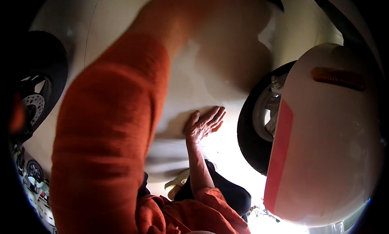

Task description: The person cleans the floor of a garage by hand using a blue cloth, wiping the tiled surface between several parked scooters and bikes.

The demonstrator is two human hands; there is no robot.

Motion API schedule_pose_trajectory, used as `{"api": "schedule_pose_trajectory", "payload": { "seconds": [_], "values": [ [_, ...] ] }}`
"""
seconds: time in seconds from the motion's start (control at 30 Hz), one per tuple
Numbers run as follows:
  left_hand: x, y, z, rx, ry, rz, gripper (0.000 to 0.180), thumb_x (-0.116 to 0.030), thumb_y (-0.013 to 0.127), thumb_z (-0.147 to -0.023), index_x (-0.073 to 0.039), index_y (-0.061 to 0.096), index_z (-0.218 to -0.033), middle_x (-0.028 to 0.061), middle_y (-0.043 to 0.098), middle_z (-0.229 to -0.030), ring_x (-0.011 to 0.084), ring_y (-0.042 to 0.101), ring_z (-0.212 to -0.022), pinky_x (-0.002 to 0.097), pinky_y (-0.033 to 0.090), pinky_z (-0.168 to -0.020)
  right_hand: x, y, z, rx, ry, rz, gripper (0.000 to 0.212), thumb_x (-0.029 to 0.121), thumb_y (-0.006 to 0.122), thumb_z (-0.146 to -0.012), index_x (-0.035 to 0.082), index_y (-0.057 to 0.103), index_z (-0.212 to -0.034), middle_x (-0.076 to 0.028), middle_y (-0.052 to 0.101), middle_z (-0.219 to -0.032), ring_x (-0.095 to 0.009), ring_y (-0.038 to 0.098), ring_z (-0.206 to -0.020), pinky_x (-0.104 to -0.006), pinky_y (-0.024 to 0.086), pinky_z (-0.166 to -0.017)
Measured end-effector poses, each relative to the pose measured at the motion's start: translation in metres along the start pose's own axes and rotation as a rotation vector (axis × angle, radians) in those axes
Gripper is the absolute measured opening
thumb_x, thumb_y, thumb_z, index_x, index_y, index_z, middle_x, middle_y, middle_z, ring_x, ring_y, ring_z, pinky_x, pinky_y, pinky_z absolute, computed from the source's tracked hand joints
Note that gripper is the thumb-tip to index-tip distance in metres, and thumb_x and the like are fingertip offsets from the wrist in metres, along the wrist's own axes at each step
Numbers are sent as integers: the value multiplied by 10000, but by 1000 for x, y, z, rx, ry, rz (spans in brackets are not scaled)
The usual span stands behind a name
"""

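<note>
My left arm, in an orange-red sleeve point(109, 132), rises large and close along the left of the view. Its blurred bare forearm bends toward the top edge, where the hand passes out of sight. My right hand point(204, 124) is held out over the pale tiled floor point(178, 96), fingers stretched and nothing in them. Whether it touches the floor, I cannot tell. Nearest to it, on the right, is a black-tyred wheel point(249, 124) with a light metal rim. Beside the wheel stands a white scooter body panel point(324, 144) with a pink stripe and an amber lens point(338, 78).
At the far left stands another wheel point(52, 67) with a brake disc. Lower left, a smaller wheel point(35, 170) and white vehicle parts show. My dark-trousered knee point(233, 193) and a pale clog point(177, 180) are below. Strong light glares beside the right wheel.
</note>
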State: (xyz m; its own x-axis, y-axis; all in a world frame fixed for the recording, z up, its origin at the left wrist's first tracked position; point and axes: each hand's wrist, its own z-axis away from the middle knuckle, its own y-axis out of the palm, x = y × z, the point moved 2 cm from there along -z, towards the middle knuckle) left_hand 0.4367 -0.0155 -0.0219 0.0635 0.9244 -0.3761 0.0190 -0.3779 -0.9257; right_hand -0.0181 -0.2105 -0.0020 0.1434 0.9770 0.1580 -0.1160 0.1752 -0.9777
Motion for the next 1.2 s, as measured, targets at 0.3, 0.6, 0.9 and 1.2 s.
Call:
{"api": "schedule_pose_trajectory", "payload": {
  "seconds": [0.3,0.6,0.9,1.2],
  "values": [
    [-30,-20,9,-116,-194,-89,609,-402,441,-936,-131,349,-1474,165,162,-1581,367,155,-1446,602,125,-1128,2,2,3,-27,-9,-22,783,530,328,-965,-15,149,-1498,-258,155,-1551,-390,135,-1450,-573,75,-1126],
    [-195,91,67,168,536,45,515,-366,416,-972,-287,342,-1475,49,124,-1606,290,135,-1467,554,86,-1166,-7,5,2,20,-1,65,784,517,357,-959,-25,155,-1489,-254,151,-1554,-370,147,-1451,-553,69,-1139],
    [-40,36,31,-353,213,-131,502,-389,490,-899,-228,501,-1374,98,355,-1510,302,309,-1393,557,253,-1069,-1,2,2,-59,-63,0,735,479,340,-978,10,136,-1506,-237,126,-1565,-373,114,-1457,-558,59,-1142],
    [-95,30,93,-270,308,-202,467,-336,491,-899,-193,548,-1340,127,394,-1480,276,337,-1377,506,255,-1072,-2,0,0,-68,-31,13,760,502,356,-964,-13,167,-1489,-276,164,-1541,-397,146,-1443,-584,89,-1122]
  ]
}}
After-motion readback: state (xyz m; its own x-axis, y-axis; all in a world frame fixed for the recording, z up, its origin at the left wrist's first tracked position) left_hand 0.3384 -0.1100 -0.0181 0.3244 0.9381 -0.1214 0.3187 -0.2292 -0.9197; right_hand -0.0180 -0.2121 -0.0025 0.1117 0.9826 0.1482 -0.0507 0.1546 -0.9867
